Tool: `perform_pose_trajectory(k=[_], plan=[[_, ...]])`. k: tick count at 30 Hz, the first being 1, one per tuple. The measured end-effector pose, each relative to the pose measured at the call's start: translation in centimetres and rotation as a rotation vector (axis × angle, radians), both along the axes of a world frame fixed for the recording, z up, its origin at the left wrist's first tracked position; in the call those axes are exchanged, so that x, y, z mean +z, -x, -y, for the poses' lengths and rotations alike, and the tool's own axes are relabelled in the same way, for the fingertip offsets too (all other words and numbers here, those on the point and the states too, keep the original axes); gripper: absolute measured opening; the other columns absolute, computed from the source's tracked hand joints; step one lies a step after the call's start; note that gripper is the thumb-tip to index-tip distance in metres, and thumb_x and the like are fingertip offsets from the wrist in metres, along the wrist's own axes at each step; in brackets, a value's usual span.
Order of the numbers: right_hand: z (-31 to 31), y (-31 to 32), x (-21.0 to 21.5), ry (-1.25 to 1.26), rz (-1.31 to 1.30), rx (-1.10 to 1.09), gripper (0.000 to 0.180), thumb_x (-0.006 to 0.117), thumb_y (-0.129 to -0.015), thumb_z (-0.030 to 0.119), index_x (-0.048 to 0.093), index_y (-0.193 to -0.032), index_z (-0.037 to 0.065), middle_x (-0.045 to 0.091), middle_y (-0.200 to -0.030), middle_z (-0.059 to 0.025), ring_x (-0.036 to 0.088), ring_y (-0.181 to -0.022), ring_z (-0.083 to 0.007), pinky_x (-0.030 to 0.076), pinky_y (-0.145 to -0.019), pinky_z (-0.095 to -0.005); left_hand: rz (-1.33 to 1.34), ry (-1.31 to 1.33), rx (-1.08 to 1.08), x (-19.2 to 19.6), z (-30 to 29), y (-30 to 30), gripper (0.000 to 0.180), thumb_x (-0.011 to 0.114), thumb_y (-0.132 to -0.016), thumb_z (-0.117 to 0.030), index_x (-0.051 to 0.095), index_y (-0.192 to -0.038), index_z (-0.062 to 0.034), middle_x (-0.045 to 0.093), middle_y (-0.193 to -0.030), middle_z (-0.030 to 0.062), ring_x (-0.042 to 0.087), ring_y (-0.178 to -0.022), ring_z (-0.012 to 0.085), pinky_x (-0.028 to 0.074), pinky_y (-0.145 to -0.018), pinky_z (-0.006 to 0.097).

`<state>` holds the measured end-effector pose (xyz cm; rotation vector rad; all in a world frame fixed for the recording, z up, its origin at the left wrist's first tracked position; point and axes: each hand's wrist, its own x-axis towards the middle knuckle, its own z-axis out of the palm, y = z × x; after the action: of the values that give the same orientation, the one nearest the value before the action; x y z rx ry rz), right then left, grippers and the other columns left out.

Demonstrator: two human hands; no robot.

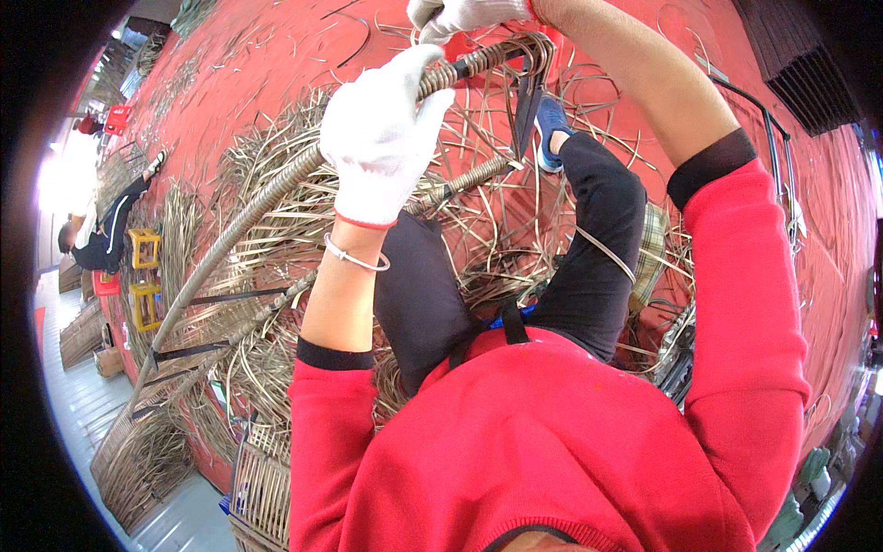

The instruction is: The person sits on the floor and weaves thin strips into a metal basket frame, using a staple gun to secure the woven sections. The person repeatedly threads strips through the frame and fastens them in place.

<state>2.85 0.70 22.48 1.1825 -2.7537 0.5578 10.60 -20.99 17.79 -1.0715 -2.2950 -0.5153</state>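
Note:
A long curved frame rail point(276, 189), bound in brownish-grey wicker strip, runs from the upper middle down to the lower left. My left hand point(382, 129), in a white knit glove, is closed round this rail near its upper end. Dark bare frame point(526, 115) shows below the wrapped corner, where strips loop round the bend. At the top edge, my gloved right hand point(467, 15) has its fingers curled together just above the rail; what they pinch, if anything, is hidden. A second wrapped bar point(464, 181) lies lower, beyond my left wrist.
Loose wicker strips point(267, 156) are heaped on the red floor point(681, 101) around my legs. A woven panel point(262, 478) stands at lower left. Far left, another person point(106, 230) is near yellow crates point(144, 248). Dark stacked slabs point(796, 64) stand at upper right.

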Motion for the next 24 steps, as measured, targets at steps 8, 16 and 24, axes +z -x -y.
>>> perform_pose_trajectory(k=[8,16,24], plan=[[-3.4,-9.1,0.4,0.315,-0.212,-0.148,0.011,0.076,-0.083,0.018,0.071,-0.082,0.008,0.067,-0.076,-0.0092,0.065,-0.073,-0.0292,0.051,-0.067,-0.0392,-0.01,-0.056,-0.06,-0.2,0.2,0.2,0.025,0.075,-0.085,-0.02,0.072,-0.109,-0.0142,0.075,-0.092,0.0066,0.072,-0.084,0.025,0.055,-0.077,0.036],[-2.7,-12.0,0.4,0.146,-0.463,-0.112,0.011,0.075,-0.077,0.016,0.066,-0.081,0.013,0.058,-0.079,-0.0057,0.06,-0.083,-0.0304,0.048,-0.073,-0.0433,-0.088,-0.031,-0.048,-0.7,-0.4,0.5,0.03,0.076,-0.082,-0.022,0.071,-0.112,-0.0239,0.062,-0.078,-0.0003,0.062,-0.071,0.021,0.05,-0.064,0.035],[-1.9,-13.6,2.0,-0.009,-0.632,0.023,0.011,0.068,-0.071,0.015,0.063,-0.08,0.015,0.056,-0.081,-0.0021,0.056,-0.08,-0.0271,0.046,-0.071,-0.04,-0.205,-0.095,-0.136,-1.9,-0.5,1.5,0.026,0.077,-0.084,-0.028,0.07,-0.109,-0.0261,0.058,-0.078,-0.0019,0.061,-0.071,0.0194,0.05,-0.062,0.034]])
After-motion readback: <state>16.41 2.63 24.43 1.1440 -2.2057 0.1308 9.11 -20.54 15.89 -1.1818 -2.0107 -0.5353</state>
